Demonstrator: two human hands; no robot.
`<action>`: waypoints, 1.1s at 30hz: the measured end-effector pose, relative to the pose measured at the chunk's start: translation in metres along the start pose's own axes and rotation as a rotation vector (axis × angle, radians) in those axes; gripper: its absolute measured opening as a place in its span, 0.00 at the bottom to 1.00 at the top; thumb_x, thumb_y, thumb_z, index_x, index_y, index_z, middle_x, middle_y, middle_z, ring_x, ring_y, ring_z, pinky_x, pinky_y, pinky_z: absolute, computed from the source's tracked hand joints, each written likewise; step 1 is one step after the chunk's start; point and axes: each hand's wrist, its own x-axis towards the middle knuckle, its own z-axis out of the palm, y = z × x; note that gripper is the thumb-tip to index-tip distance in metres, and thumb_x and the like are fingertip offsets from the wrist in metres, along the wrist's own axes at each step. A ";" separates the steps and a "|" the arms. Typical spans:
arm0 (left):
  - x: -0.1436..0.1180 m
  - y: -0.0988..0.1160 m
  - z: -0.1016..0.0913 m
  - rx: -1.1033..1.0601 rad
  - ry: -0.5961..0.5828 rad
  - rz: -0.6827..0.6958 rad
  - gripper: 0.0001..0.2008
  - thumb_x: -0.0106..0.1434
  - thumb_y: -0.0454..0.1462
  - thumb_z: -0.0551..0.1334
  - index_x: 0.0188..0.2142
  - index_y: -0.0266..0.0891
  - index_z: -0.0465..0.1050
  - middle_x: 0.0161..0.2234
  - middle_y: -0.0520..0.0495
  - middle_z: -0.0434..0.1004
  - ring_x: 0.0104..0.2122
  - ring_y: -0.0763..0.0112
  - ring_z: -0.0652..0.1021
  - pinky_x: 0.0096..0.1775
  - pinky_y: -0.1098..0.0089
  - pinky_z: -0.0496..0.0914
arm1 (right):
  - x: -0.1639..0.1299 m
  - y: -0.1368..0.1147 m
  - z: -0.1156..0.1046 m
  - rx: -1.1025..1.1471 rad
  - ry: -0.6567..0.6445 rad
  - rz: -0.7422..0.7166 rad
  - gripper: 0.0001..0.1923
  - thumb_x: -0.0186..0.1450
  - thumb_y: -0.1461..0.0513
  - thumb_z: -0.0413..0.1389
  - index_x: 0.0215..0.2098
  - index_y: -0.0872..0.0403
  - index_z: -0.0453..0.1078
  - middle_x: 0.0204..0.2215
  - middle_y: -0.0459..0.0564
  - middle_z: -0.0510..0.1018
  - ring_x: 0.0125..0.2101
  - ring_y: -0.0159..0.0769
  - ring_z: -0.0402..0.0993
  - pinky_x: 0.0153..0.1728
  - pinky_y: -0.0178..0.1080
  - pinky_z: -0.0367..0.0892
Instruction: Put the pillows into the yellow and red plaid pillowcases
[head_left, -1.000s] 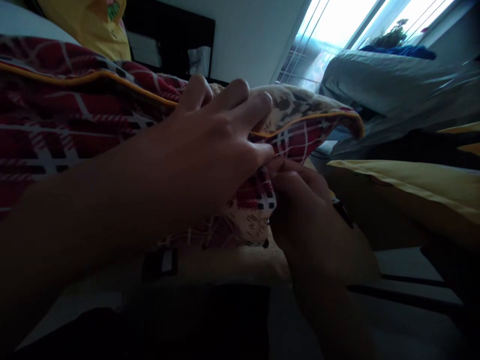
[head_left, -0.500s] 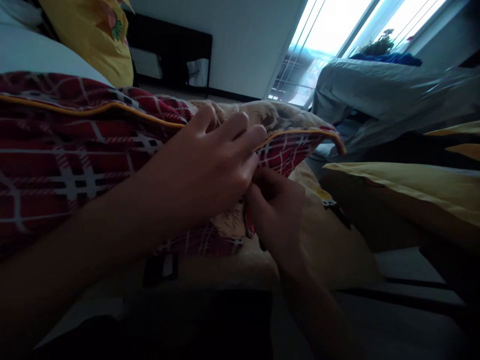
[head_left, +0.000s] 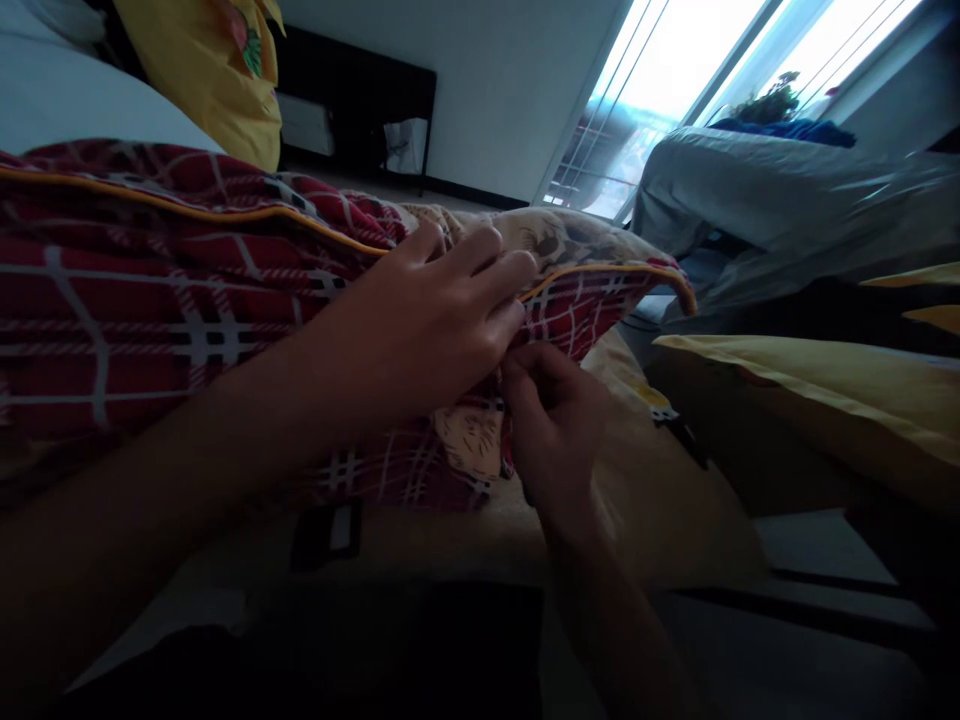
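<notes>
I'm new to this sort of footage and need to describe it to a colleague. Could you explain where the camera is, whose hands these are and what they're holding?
There is no machine here: these are one person's bare hands, seen by a camera worn on that person's head, looking forward and down. The left hand lies on red plaid cloth with orange piping, fingers curled; whether it grips a fold is hidden. The right hand, close beside it, pinches the cloth with its fingertips partly hidden. Beneath the cloth shows a tan surface. Farther off are yellow printed fabric at upper left and a bright window at upper right.
</notes>
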 end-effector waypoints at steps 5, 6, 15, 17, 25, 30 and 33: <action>-0.001 -0.003 -0.005 0.236 -0.126 0.079 0.19 0.67 0.26 0.41 0.42 0.31 0.70 0.50 0.38 0.68 0.57 0.50 0.65 0.53 0.51 0.63 | -0.009 -0.002 0.004 0.061 0.043 0.051 0.08 0.58 0.64 0.51 0.21 0.55 0.65 0.15 0.39 0.64 0.18 0.24 0.59 0.18 0.29 0.54; -0.002 -0.004 -0.006 0.264 -0.139 0.071 0.20 0.67 0.26 0.40 0.44 0.30 0.69 0.51 0.37 0.68 0.57 0.51 0.65 0.53 0.50 0.63 | -0.011 -0.002 0.004 0.069 0.039 0.065 0.08 0.58 0.64 0.51 0.21 0.55 0.65 0.15 0.39 0.64 0.17 0.24 0.59 0.17 0.29 0.54; -0.001 -0.008 -0.002 0.336 -0.043 -0.024 0.21 0.69 0.29 0.39 0.49 0.29 0.68 0.53 0.35 0.66 0.56 0.50 0.66 0.51 0.50 0.66 | -0.048 0.012 -0.005 0.103 -0.030 0.158 0.09 0.60 0.64 0.52 0.21 0.55 0.64 0.15 0.39 0.62 0.17 0.23 0.57 0.17 0.28 0.51; 0.002 -0.011 0.001 0.340 0.026 -0.080 0.20 0.70 0.32 0.40 0.49 0.29 0.68 0.53 0.33 0.67 0.54 0.48 0.68 0.50 0.50 0.67 | -0.060 0.021 -0.006 0.116 -0.063 0.201 0.10 0.61 0.63 0.52 0.22 0.55 0.64 0.16 0.40 0.62 0.18 0.24 0.57 0.18 0.29 0.53; -0.004 -0.012 0.009 0.394 0.104 0.000 0.21 0.70 0.31 0.39 0.50 0.28 0.67 0.59 0.30 0.61 0.57 0.38 0.65 0.49 0.37 0.62 | -0.094 0.044 -0.006 0.013 -0.087 0.139 0.07 0.63 0.66 0.51 0.27 0.55 0.65 0.20 0.41 0.66 0.21 0.24 0.61 0.22 0.28 0.59; -0.021 0.017 0.014 0.170 -0.142 0.355 0.17 0.67 0.30 0.45 0.43 0.35 0.72 0.52 0.44 0.71 0.56 0.59 0.68 0.58 0.49 0.59 | -0.103 0.043 -0.006 -0.042 -0.045 0.038 0.05 0.64 0.68 0.51 0.31 0.53 0.66 0.22 0.40 0.67 0.21 0.24 0.63 0.23 0.29 0.59; -0.027 0.023 0.023 0.156 -0.215 0.336 0.14 0.63 0.30 0.50 0.32 0.39 0.74 0.38 0.46 0.75 0.47 0.62 0.72 0.57 0.53 0.61 | -0.106 0.041 -0.008 -0.050 -0.018 0.030 0.05 0.64 0.68 0.51 0.32 0.53 0.66 0.22 0.41 0.68 0.22 0.25 0.64 0.23 0.29 0.61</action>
